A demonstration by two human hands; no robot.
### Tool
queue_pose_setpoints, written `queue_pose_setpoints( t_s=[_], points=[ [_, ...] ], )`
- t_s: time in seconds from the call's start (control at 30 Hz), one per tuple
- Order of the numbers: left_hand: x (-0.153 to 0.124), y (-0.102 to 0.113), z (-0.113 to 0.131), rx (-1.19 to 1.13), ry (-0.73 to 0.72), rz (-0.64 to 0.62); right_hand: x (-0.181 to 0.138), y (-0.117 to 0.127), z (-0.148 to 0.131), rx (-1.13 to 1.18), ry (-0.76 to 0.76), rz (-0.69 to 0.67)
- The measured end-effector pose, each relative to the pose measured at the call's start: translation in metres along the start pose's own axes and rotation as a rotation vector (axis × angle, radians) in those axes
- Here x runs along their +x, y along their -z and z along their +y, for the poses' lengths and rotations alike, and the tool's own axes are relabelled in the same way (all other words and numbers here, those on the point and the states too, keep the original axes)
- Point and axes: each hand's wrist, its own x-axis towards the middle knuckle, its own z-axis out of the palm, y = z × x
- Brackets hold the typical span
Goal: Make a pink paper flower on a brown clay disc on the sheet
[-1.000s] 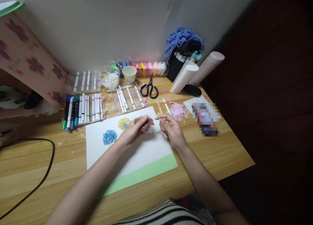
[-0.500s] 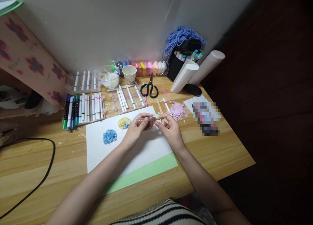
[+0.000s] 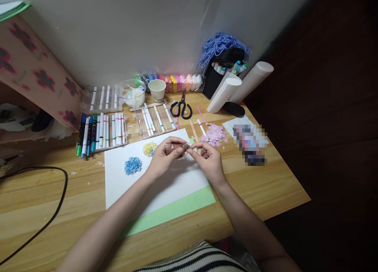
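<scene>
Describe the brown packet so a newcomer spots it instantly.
On the wooden desk lies a white sheet. Over it, the left hand holds the packet. Clear wrapping around brown contents sets it apart from the bare blue clump and yellow-and-blue clump on the sheet.

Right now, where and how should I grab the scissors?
Probably by the right loop of the scissors, reaching from your side. They lie with both loops toward you and blades toward the wall; the left loop sits close to the marker tray, so the right one looks freer.

Scissors (image 3: pixel 183 111), marker case (image 3: pixel 164 118) block far side; right tabletop corner (image 3: pixel 285 195) free.
</scene>
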Motion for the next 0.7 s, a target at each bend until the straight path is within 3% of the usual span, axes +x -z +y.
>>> queue_pose_setpoints(
  t_s=[0.13,0.23,0.3,0.37,0.47,0.53,0.6,0.7],
  points=[
    [0.000,-0.001,0.001,0.098,-0.040,0.075,-0.004,0.001,-0.003,-0.056,0.075,0.035],
    [-0.002,-0.002,0.004,0.102,-0.066,0.198,-0.008,0.002,-0.008,-0.149,0.224,0.090],
    [-0.004,0.002,0.008,0.121,-0.066,0.205,-0.006,0.006,-0.014,-0.223,0.344,0.084],
    [-0.004,0.010,0.017,0.158,-0.033,0.088,-0.002,0.012,-0.020,-0.280,0.461,0.001],
    [-0.005,0.024,0.032,0.174,0.088,-0.259,0.010,0.021,-0.028,-0.355,0.624,-0.206],
    [-0.007,0.029,0.038,0.234,0.108,-0.415,0.017,0.022,-0.032,-0.406,0.698,-0.320],
    [-0.011,0.028,0.041,0.269,0.106,-0.489,0.021,0.018,-0.037,-0.442,0.732,-0.382],
    [-0.015,0.025,0.040,0.199,0.120,-0.492,0.024,0.009,-0.044,-0.429,0.707,-0.395]
  ],
)
